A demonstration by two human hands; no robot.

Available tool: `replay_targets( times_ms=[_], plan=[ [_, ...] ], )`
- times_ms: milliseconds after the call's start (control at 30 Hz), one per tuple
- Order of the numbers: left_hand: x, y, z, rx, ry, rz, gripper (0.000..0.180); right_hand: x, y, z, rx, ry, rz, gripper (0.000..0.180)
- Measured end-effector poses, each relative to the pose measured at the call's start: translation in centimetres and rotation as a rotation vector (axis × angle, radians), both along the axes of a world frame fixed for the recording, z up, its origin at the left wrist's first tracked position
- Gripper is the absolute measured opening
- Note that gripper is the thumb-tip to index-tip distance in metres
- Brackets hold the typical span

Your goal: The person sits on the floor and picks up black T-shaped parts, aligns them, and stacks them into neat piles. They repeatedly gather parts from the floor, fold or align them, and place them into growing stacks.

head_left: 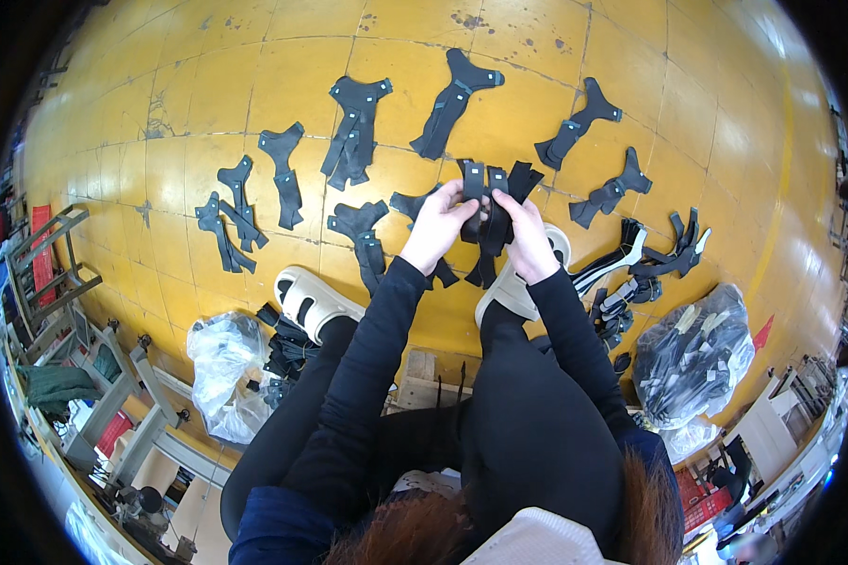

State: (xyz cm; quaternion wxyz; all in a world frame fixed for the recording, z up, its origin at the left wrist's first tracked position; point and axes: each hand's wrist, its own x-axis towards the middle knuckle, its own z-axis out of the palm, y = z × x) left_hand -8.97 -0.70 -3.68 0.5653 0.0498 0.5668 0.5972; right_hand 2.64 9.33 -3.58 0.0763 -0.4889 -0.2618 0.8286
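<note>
My left hand [440, 224] pinches a black fabric strip [472, 193] with a small pale tag near its top. A second tagged black strip [497, 202] is held beside it by my right hand [530, 235], thumb on top. The two strips are close together, with a narrow gap between them. Below them, a pile of black strips [486, 267] shows partly, and I cannot tell which are held and which lie on the floor. A black Y-shaped fabric piece [357, 229] lies left of my hands; another [413, 202] is partly covered by my left hand.
Several black Y-shaped bundles [355, 122] lie in an arc on the yellow tiled floor [207, 56]. Black and white straps [622, 254] are heaped at right, beside a full clear plastic bag [697, 353]. Another plastic bag [226, 367] stands left, near a metal frame [146, 377]. My beige clogs [316, 299] flank the middle.
</note>
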Motion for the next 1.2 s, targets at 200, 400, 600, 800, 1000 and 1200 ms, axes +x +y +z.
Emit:
replay_targets(
  times_ms=[200,400,600,800,1000,1200],
  plan=[
    [0.1,0.3,-0.5,-0.252,0.428,0.036,0.023,1.1,1.0,-0.6,-0.250,0.257,-0.043,0.022],
    [3.6,1.6,-0.5,-0.214,0.674,0.027,0.031,0.0,-0.3,-0.1,-0.093,0.066,-0.152,0.020],
    [4.0,1.5,0.2,-0.186,0.691,0.017,0.027,-0.4,-0.4,1.3,-0.040,0.041,-0.175,0.034],
    [4.3,2.1,0.6,-0.077,1.030,-0.143,0.032,0.7,-0.6,-1.0,0.010,0.105,-0.038,0.041],
    [3.4,3.0,0.8,0.080,0.646,-0.322,0.033,2.6,1.5,-2.7,0.038,-0.039,-0.183,0.024],
    [-3.8,5.3,-6.7,-0.191,1.196,-0.095,0.020,3.1,3.1,-2.4,-0.130,0.133,-0.242,0.013]
  ],
)
